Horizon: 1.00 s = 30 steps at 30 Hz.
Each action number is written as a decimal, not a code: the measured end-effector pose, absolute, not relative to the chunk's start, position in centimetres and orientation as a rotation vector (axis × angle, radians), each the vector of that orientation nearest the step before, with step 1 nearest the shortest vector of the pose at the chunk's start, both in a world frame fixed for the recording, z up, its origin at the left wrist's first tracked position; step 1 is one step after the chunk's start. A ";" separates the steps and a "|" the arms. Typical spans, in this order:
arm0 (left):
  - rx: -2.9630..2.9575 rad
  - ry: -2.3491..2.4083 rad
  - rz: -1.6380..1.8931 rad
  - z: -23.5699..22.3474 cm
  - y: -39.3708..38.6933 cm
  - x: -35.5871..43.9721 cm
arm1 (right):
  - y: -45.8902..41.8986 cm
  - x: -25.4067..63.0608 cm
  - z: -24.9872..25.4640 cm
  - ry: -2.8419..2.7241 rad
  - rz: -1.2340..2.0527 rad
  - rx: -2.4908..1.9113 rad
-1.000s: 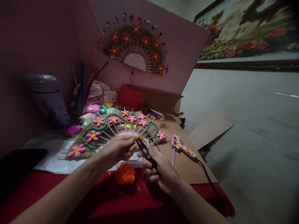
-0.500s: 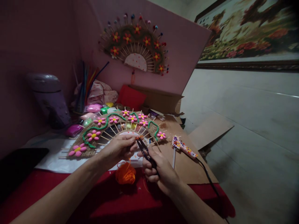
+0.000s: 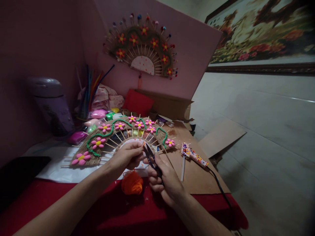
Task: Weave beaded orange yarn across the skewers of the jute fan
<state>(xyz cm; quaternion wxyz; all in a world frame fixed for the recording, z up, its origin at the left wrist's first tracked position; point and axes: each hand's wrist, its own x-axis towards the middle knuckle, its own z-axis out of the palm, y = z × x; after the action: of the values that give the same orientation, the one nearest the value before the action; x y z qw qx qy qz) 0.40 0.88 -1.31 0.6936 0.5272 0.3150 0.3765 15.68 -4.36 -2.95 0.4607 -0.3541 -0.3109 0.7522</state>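
My left hand (image 3: pixel 129 154) pinches a small piece of orange yarn (image 3: pixel 143 143) between thumb and fingertips. In my right hand (image 3: pixel 163 178) are dark scissors (image 3: pixel 153 160), their blades pointing up and left at the yarn. The tips are right beside the left fingertips. Below the hands lies a ball of orange yarn (image 3: pixel 132 183) on the red cloth. Just behind them rests a fan-shaped craft (image 3: pixel 112 132) of twine and sticks, with pink flowers and a wavy green strip. My wrists partly cover its lower edge.
A flower-patterned glue gun (image 3: pixel 194 155) with a black cord lies on a cardboard sheet (image 3: pixel 197 182) to the right. Bags of coloured clay (image 3: pixel 98 113) and a purple flask (image 3: pixel 52 105) stand at the left. A similar finished fan (image 3: pixel 145 49) hangs on the pink wall.
Less orange yarn shows at the left fingertips. The right hand with the scissors has shifted slightly left and down. The fan and yarn ball stay put.
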 end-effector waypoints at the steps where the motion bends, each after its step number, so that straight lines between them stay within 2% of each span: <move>1: 1.202 0.750 0.860 -1.4 0.9 0.4 | -4.3 15.6 -3.0 -0.765 1.843 -0.881; 8: 1.516 0.944 1.004 -2.1 1.1 0.8 | -4.1 15.1 -3.3 -0.759 1.782 -0.926; 15: 1.643 0.994 0.942 -1.7 0.7 0.8 | -3.4 15.7 -3.3 -0.602 1.788 -0.893; 22: 1.512 0.922 0.894 -2.2 0.8 0.8 | -1.4 18.2 -2.6 -0.479 1.741 -0.800; 27: 1.345 0.936 0.855 -1.3 0.7 0.8 | -1.1 19.9 -1.7 -0.460 1.523 -0.722; 30: 1.242 0.881 0.900 -1.1 0.6 0.7 | -2.5 19.3 -1.6 -0.529 1.704 -0.833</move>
<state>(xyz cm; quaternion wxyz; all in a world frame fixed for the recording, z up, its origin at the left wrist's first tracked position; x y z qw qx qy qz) 0.70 0.58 -1.11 0.6337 0.5433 0.3852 0.3935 19.35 -2.52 -1.59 0.5535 -0.3523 -0.2237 0.7207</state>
